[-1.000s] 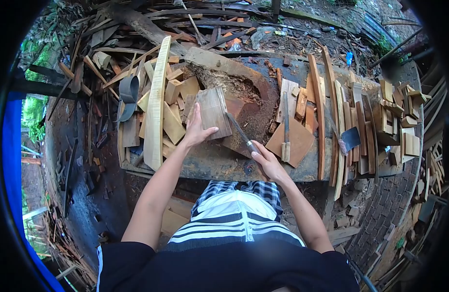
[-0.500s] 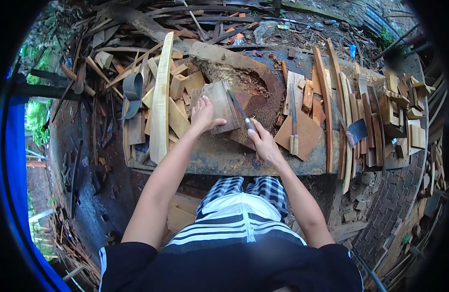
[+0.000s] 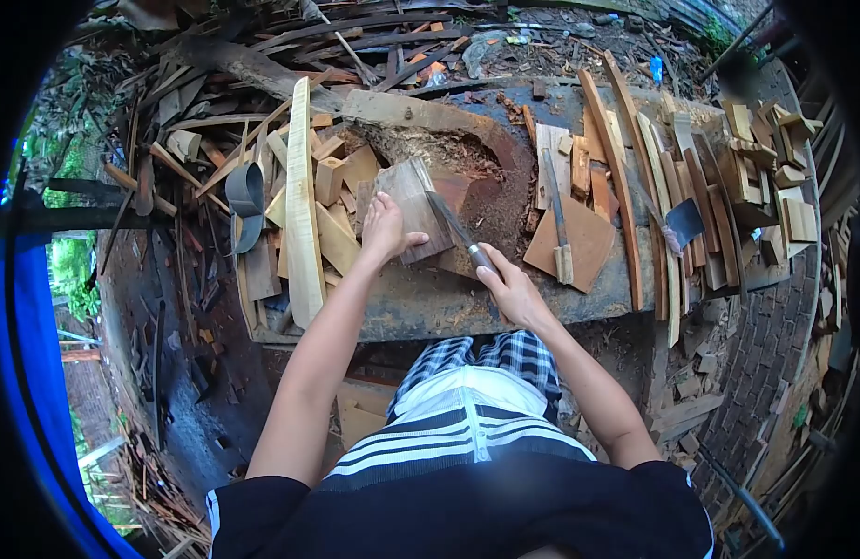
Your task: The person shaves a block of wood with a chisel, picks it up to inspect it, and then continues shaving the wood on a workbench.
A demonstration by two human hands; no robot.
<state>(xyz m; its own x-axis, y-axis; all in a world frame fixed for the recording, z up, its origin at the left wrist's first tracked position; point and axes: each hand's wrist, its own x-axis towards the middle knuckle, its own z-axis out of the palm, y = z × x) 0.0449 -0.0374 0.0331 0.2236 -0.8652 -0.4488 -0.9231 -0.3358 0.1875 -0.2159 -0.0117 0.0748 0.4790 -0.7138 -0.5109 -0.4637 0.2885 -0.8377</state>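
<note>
My left hand [image 3: 385, 229] lies on a grey-brown wooden block [image 3: 413, 203], thumb spread towards its lower edge and fingers over its left part. My right hand [image 3: 512, 287] is wrapped round the handle of a long-bladed knife [image 3: 451, 220]. The blade points up and left, its tip at the block's right side. Under and behind the block a large hollowed piece of wood [image 3: 420, 114] rests on the workbench [image 3: 402, 312], with sawdust in its hollow.
A long pale curved board [image 3: 301, 205] and a bent grey strip [image 3: 247, 200] are on the left. Right of centre, a second blade [image 3: 556, 210] lies across a brown square board [image 3: 588, 250]. Long curved strips [image 3: 620, 186] and stacked wood pieces [image 3: 746, 177] stand further right.
The view has shifted slightly. The knife has moved a little down and left relative to the block, its blade still by the right side. My left hand stays on the block.
</note>
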